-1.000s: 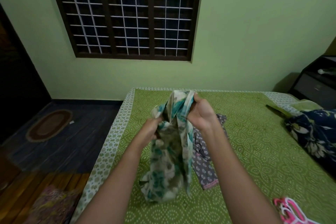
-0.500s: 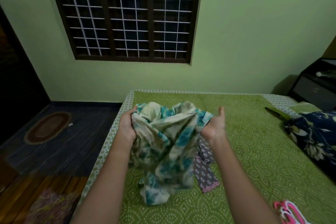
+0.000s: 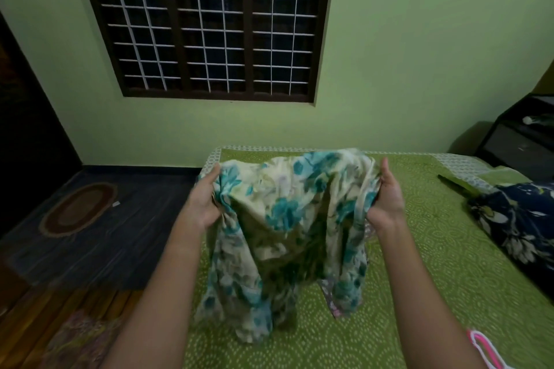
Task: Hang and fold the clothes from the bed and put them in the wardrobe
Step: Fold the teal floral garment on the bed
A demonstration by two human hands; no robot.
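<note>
Head camera is showing a cream garment with teal flowers (image 3: 281, 219) being held up over the bed (image 3: 434, 263), stretched between two bare hands in the middle of the frame. The left grip (image 3: 204, 204) is clutching the cloth's upper edge at its 9 o'clock side, with the fingers curling behind the fabric. The right grip (image 3: 386, 204) is bunching the opposite edge at 3 o'clock, thumb pointing up. The top edge is sagging a little between them, and the rest is hanging in loose folds toward 6 o'clock. Whether the hem is touching the sheet is hard to tell.

Judging by that drape, the fabric is thin, light and completely limp. It is not going to hold any shape by itself, and a bunched hold is likely hiding where the seams run. The best places to hold it are probably the two top corners or shoulder seams, pinched flat and pulled apart until the edge is running straight. Its neck or sleeves are not showing clearly.

A grey printed piece (image 3: 331, 299) is lying on the bed just under the hanging folds and could get dragged along. Pink hangers (image 3: 482, 347) are waiting at 5 o'clock, and a dark blue floral cloth (image 3: 515, 228) is lying at 3 o'clock.
</note>
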